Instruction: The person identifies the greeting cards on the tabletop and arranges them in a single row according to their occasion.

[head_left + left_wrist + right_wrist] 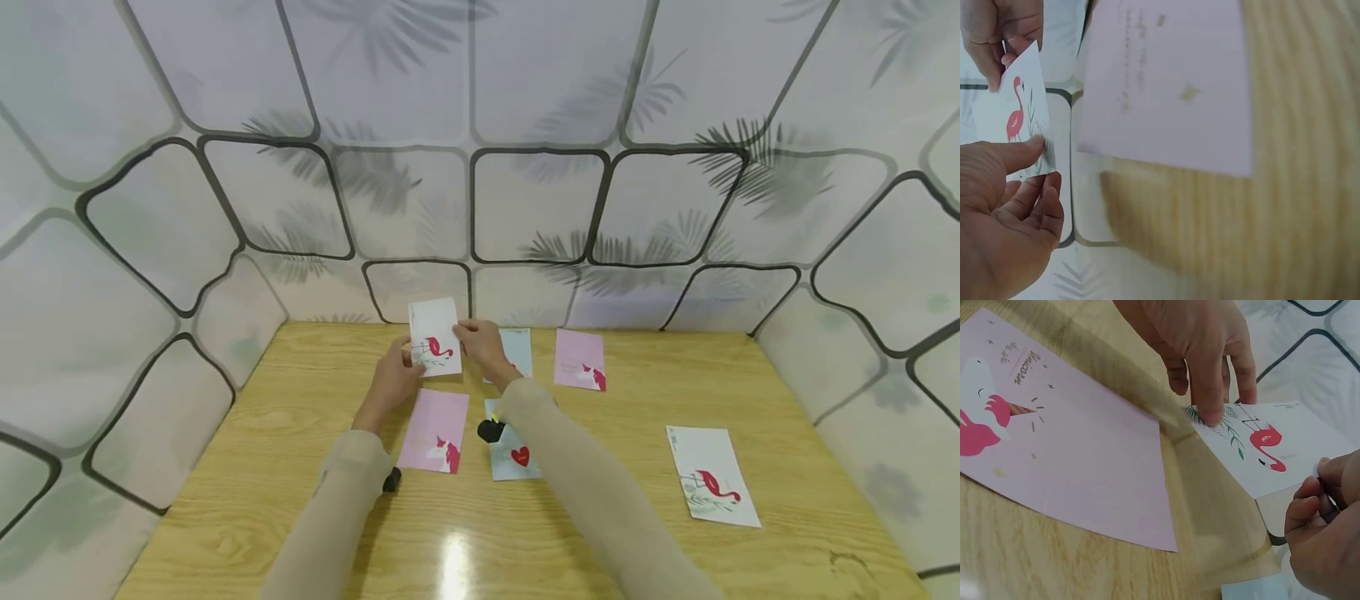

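Flamingo card (434,337) pinched between left hand (392,379) and right hand (482,343) (lifted).

Both arms reach forward in pale sleeves, forearms converging so the hands meet close together. The left hand (395,379) has its thumb laid flat and pressing from above, its fingers (1047,209) loosely bent beneath. The right hand (482,343) sits just beside it, thumb and forefinger pinched together, the remaining fingers (1300,512) curled in. Both wrists bend slightly downward.
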Motion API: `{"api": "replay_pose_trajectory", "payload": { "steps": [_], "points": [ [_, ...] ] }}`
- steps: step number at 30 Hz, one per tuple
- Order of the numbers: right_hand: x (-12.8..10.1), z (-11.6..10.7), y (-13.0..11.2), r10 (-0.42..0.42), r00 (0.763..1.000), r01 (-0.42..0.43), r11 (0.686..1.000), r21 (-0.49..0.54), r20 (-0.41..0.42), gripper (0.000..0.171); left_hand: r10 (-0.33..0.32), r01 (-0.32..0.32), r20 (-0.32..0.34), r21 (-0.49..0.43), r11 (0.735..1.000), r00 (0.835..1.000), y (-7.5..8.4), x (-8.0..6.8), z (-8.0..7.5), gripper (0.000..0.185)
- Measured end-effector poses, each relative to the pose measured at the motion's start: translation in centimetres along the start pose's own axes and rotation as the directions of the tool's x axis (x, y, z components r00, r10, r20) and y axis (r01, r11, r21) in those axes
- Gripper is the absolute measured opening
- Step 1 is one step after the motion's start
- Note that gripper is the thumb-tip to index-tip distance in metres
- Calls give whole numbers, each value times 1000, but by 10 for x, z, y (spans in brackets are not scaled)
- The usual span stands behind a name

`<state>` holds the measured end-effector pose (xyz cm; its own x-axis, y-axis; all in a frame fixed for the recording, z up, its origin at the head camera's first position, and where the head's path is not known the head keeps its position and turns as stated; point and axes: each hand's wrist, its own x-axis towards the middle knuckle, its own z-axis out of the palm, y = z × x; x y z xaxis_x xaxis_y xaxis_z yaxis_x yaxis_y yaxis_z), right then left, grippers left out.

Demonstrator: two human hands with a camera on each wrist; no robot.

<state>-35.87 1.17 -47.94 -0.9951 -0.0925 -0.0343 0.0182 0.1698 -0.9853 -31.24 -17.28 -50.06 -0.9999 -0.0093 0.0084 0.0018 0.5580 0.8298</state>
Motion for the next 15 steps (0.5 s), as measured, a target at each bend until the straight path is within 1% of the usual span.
{"api": "replay_pose_trajectory", "payload": {
  "steps": [2, 4, 6, 9, 11, 15],
  "points": [
    [-1, -3, -4, -8, 1000, 8, 1000, 21, 2, 31, 18, -20, -31, -46, 999, 999, 5, -2, -1, 60],
    [-3, -7, -7, -13, 1000, 14, 999, 41, -5, 25, 39, -43, -56, -76, 996, 998, 10, -3, -3, 58],
    [-4, -11, -9, -14, 1000, 15, 998, 61, -10, 21, 60, -66, -71, -86, 994, 996, 14, -5, -4, 56],
    [-8, -17, -13, -18, 1000, 19, 996, 85, -14, 25, 82, -89, -83, -83, 993, 993, 19, -8, -7, 56],
    [-10, -21, -15, -33, 999, 34, 996, 87, -10, 28, 87, -94, -79, -93, 991, 993, 23, -11, -8, 57],
    [-15, -27, -19, -70, 997, 71, 995, 69, -14, 27, 92, -98, -61, -100, 990, 994, 30, -19, -12, 58]
  ]
}}
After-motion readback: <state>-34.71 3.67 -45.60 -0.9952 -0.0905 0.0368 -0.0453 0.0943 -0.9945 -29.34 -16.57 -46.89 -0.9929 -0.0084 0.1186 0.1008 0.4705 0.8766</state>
